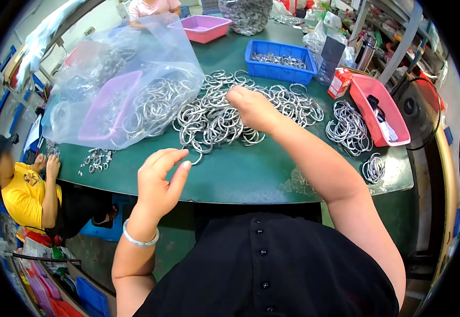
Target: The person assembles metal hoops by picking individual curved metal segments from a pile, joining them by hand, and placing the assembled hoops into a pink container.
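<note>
A wide heap of silvery metal rings [209,119] lies on the green table [230,182] in front of me. My left hand [158,177], with a pale bangle at the wrist, is at the near left edge of the heap. Its thumb and forefinger are curled around one metal ring [200,157] at their tips. My right hand [255,110] is over the middle of the heap, fingers bent together. Whatever it may be holding is hidden behind the fingers.
Left of the heap lies a clear plastic bag [172,63] with rings and a pink tray. Behind stands a blue bin [280,74] of small metal parts. On the right are bundled rings [348,129], a pink basket [380,105] and a fan [417,108]. A person in yellow [29,193] sits left.
</note>
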`<state>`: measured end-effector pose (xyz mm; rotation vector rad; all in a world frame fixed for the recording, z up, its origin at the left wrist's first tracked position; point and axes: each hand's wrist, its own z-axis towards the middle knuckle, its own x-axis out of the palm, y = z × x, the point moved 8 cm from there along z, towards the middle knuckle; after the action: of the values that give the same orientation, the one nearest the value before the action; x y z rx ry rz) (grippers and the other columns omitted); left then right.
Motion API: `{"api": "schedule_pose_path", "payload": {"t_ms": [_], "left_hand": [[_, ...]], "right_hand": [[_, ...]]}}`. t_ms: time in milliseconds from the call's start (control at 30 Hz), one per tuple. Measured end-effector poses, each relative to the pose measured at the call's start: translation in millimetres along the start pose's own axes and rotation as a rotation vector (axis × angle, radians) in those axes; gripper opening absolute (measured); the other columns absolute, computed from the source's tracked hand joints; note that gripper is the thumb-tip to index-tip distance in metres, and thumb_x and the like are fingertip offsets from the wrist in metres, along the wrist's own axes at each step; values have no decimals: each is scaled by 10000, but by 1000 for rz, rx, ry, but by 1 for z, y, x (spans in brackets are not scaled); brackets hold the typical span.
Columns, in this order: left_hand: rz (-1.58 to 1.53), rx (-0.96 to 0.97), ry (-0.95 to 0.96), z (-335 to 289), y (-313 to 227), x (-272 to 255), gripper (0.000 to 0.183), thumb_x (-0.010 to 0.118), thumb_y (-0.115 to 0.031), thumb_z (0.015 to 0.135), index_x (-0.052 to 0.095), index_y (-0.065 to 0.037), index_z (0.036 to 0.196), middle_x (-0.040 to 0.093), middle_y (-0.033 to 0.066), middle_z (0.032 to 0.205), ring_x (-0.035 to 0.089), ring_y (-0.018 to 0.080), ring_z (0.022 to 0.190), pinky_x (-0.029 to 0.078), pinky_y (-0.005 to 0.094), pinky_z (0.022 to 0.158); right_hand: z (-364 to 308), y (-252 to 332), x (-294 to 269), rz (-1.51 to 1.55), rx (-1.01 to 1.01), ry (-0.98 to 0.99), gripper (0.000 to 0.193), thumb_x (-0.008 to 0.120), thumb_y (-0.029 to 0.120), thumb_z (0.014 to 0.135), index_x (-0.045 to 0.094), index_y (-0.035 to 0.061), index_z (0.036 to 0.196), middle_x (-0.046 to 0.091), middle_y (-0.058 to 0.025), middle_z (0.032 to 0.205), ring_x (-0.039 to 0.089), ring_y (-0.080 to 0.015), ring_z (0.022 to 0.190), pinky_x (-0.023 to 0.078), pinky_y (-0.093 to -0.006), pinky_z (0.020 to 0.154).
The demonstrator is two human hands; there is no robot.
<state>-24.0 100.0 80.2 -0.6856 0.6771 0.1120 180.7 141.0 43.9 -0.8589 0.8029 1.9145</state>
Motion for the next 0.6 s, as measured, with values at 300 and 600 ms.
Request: {"api": "schedule_pose_path", "payload": {"t_ms": [300,600], "left_hand": [[-1300,-742,373,-20,32,88,320,430,-260,906,546,4,1043,603,56,805,551,97,644,459,230,596],[-1560,-774,508,-23,-10,134,207,493,-163,876,572,17,942,598,77,747,540,100,582,419,231,507]], "right_hand": [[-28,49,-45,985,42,-61,80,478,-47,821,521,6,861,570,-81,905,558,-161,825,462,-281,722],[-73,43,-46,1278,148,-128,143,509,13,835,553,9,971,570,-107,946,561,-154,834,463,-279,732]]}}
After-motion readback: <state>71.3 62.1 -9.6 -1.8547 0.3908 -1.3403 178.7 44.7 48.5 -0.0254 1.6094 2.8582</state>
